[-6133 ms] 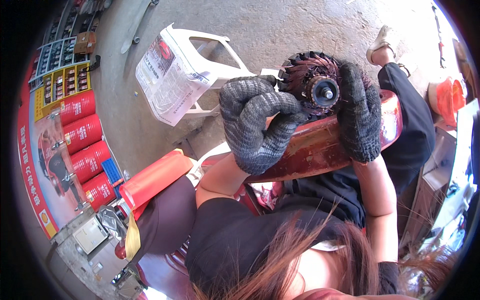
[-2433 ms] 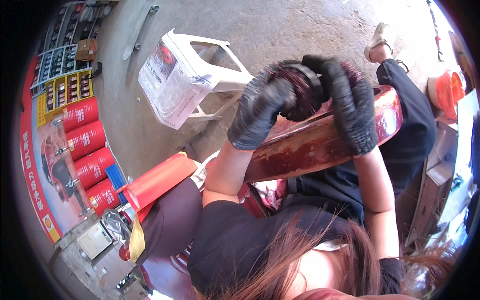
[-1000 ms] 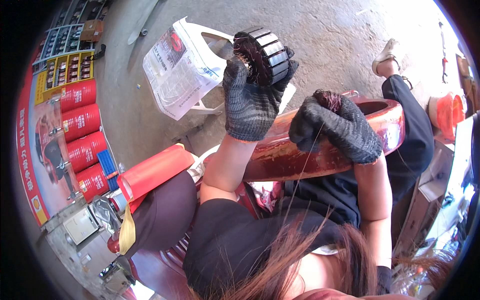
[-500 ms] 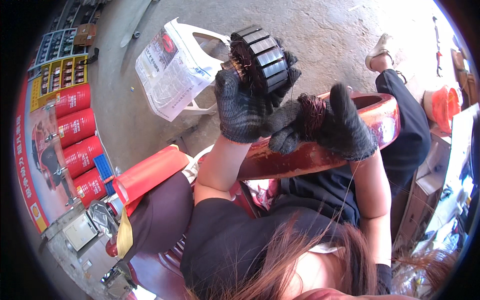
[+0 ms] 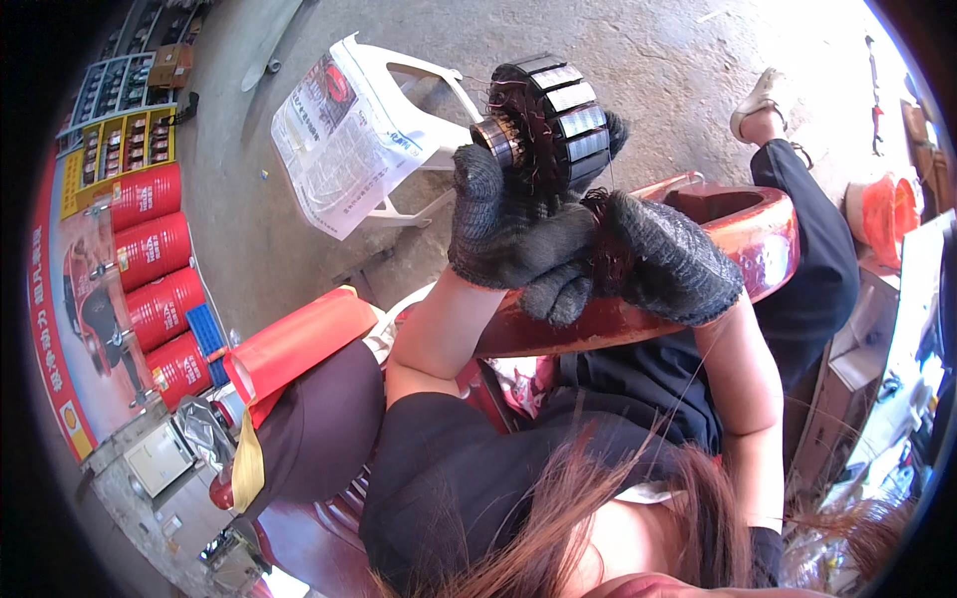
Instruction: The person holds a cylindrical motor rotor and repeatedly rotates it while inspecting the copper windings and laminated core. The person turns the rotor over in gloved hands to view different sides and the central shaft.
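Both my hands wear dark knit gloves. My left hand (image 5: 493,229) is closed around a motor armature (image 5: 573,120), held tilted, with its steel-segmented core up to the right. The copper commutator (image 5: 495,142) sticks out at its left end beside my thumb, and dark copper windings are frayed between the two. My right hand (image 5: 678,264) grips a bundle of thin copper wire (image 5: 606,257) just below the armature. Fine strands run up from that bundle toward the core. My left fingers overlap the bundle's lower left side; whether they touch it I cannot tell.
Under my hands lies a glossy red curved piece (image 5: 768,234) with an opening. A white plastic stool (image 5: 449,90) with newspaper (image 5: 344,149) on it stands ahead left. Red drums (image 5: 155,261) line the left; an orange-red bucket (image 5: 885,214) stands at right. A red box (image 5: 304,339) sits left.
The armature has shifted right and turned a little, showing more of its commutator. My right hand has closed in beside it, its raised thumb now folded down over the wire bundle.
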Demonstrator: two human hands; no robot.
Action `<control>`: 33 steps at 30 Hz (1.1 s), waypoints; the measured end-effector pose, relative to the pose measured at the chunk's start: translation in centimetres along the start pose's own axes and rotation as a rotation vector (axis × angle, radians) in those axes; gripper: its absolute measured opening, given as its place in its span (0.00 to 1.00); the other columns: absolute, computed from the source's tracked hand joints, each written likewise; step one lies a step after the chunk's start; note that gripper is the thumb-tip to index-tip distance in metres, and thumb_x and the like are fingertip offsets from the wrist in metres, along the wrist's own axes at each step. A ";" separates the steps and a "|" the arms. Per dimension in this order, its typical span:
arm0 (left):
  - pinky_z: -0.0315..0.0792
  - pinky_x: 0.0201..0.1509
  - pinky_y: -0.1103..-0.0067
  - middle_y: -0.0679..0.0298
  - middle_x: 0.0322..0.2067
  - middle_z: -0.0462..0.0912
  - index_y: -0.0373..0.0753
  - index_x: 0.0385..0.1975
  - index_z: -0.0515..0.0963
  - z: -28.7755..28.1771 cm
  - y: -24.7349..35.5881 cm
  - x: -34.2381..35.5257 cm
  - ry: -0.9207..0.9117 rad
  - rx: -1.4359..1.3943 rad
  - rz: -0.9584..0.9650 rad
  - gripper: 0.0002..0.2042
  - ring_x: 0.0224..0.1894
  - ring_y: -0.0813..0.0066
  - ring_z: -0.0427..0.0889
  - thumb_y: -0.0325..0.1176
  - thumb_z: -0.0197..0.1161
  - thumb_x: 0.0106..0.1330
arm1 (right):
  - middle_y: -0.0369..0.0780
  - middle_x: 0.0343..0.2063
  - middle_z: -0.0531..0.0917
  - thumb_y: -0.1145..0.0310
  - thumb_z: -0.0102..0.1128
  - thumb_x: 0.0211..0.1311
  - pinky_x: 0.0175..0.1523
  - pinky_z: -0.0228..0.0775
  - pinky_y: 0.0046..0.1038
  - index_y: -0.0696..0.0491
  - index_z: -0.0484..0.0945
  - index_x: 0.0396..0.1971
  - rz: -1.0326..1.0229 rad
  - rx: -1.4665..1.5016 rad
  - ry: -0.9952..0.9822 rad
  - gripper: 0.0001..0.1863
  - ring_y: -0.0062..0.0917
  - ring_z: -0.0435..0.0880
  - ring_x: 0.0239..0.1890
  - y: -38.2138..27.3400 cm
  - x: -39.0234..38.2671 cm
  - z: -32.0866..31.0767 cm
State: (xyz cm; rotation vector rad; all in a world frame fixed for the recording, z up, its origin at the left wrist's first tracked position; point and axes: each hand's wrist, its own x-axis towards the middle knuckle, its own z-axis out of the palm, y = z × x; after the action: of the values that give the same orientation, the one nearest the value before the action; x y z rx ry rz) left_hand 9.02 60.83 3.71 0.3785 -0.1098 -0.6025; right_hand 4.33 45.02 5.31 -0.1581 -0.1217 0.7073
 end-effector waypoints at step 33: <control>0.75 0.51 0.72 0.58 0.43 0.78 0.32 0.50 0.69 0.4 -0.6 1.1 0.309 0.391 -0.040 0.24 0.44 0.69 0.79 0.37 0.65 0.57 | 0.43 0.51 0.78 0.67 0.53 0.63 0.61 0.65 0.32 0.57 0.75 0.51 0.052 -1.255 -0.246 0.18 0.30 0.75 0.55 -1.8 -3.5 1.8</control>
State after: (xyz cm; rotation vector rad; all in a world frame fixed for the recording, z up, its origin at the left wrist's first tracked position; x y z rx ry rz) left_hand 9.51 59.58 3.88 0.8491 0.0793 -0.5544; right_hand 2.57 41.55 7.22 -1.2762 -0.7950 0.6133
